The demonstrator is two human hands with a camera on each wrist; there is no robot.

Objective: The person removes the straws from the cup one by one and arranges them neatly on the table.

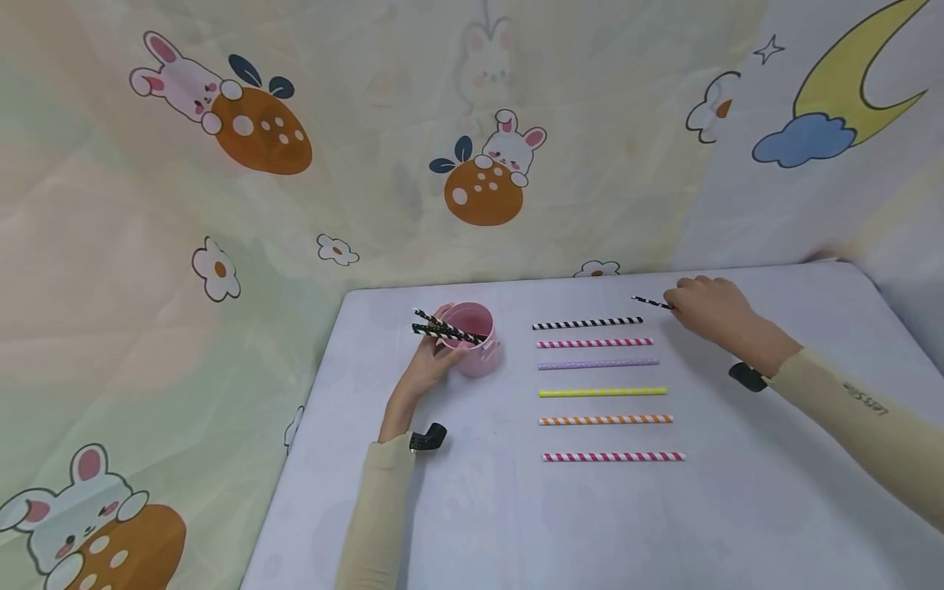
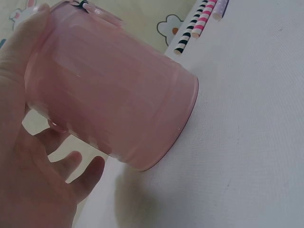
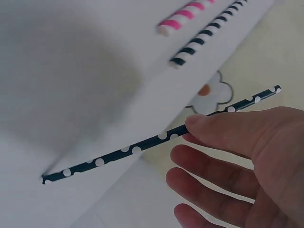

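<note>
Pinching the dotted straw (image 3: pixel 156 138) near mid-length in our right hand (image 1: pixel 711 311), left hand (image 1: pixel 428 365) gripping the cup (image 1: pixel 472 338), we judge it light, thin, crushable.

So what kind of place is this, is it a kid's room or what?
Probably a set-up craft or recording table rather than a lived-in room. A white table stands against hung cartoon bunny cloth, paper straws lie in a neat row, and a pink cup holds more.
</note>
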